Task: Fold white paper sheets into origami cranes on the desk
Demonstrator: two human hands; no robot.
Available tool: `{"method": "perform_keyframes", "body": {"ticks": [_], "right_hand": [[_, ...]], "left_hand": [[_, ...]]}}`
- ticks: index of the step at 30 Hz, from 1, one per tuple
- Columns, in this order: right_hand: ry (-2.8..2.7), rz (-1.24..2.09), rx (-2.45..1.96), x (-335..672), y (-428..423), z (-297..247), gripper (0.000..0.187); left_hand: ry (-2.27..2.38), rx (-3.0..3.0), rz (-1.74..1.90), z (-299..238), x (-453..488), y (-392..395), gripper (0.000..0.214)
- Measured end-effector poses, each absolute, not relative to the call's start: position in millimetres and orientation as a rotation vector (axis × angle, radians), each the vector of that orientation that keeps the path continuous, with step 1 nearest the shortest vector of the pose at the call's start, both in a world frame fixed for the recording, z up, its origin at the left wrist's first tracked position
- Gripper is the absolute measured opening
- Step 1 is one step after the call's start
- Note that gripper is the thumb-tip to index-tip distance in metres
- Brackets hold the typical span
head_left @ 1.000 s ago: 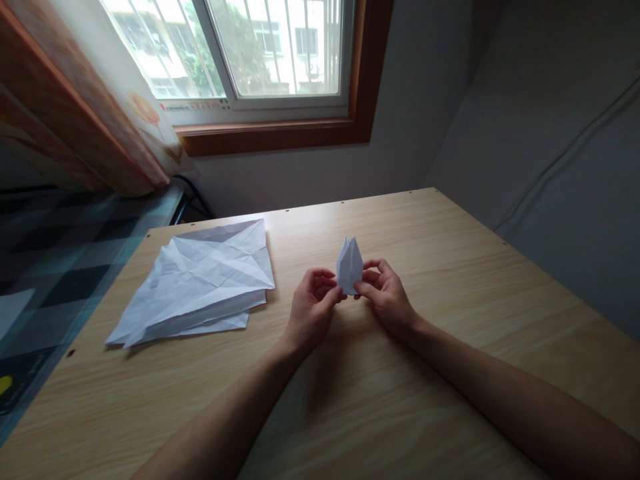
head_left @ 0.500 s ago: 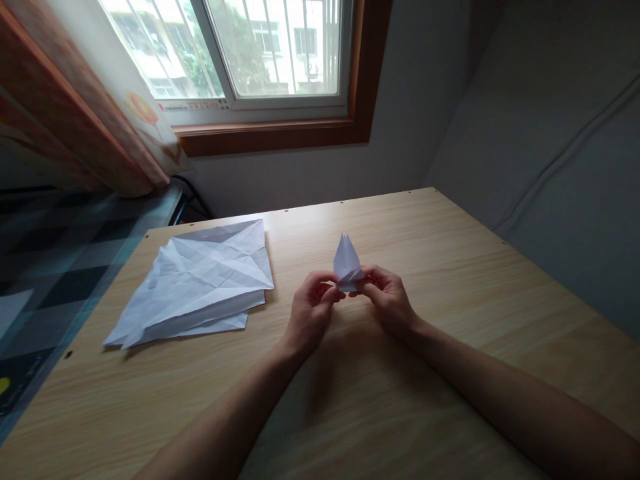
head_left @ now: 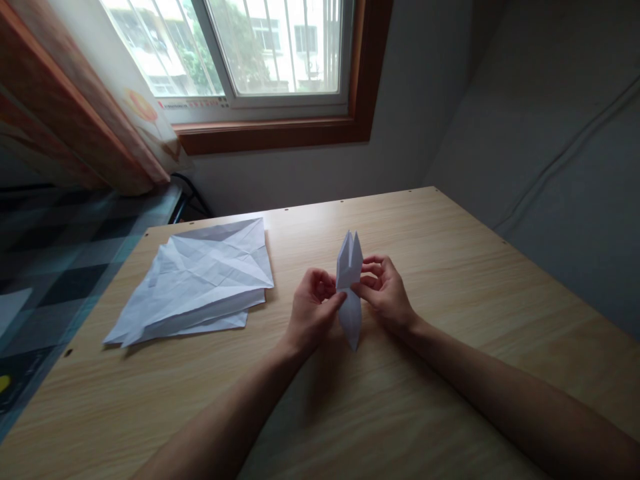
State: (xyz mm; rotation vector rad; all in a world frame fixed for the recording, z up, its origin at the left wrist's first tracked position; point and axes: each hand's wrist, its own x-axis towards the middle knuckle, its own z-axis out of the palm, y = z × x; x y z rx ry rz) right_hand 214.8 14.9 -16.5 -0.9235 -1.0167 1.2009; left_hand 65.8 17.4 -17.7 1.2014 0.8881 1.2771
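Matt paper on smooth wood grain.
The folded paper piece is thin, white, crisp-edged; the loose sheets lie matt and heavily creased; the table is pale wood-grain board, smooth with a faint sheen; the curtain is sheer printed cloth.

The middle of the folded paper is covered by the thumb of the left hand and the fingertips of the right hand, which pinch it there. Both forearms run off the bottom edge. In the stack of creased sheets the lower ones show only edges (their count stays unclear). Print on the red strip below the window is too small to read
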Motion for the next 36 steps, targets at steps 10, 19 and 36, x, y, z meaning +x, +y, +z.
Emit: {"method": "perform_keyframes", "body": {"ticks": [10,19,36], "right_hand": [[-1.272,0.921,-1.023,221.4,14.4,-17.0,0.019],[-1.280,0.930,-0.981,220.7,8.9,-14.6,0.014],[-1.282,1.325,-0.917,211.3,-0.5,-11.5,0.035]], "left_hand": [[0.934,1.403,1.230,-11.2,62.9,12.8,0.033],[1.105,1.740,1.247,-3.8,60.4,12.2,0.009],[0.970,1.031,1.411,-4.8,66.3,13.0,0.036]]}}
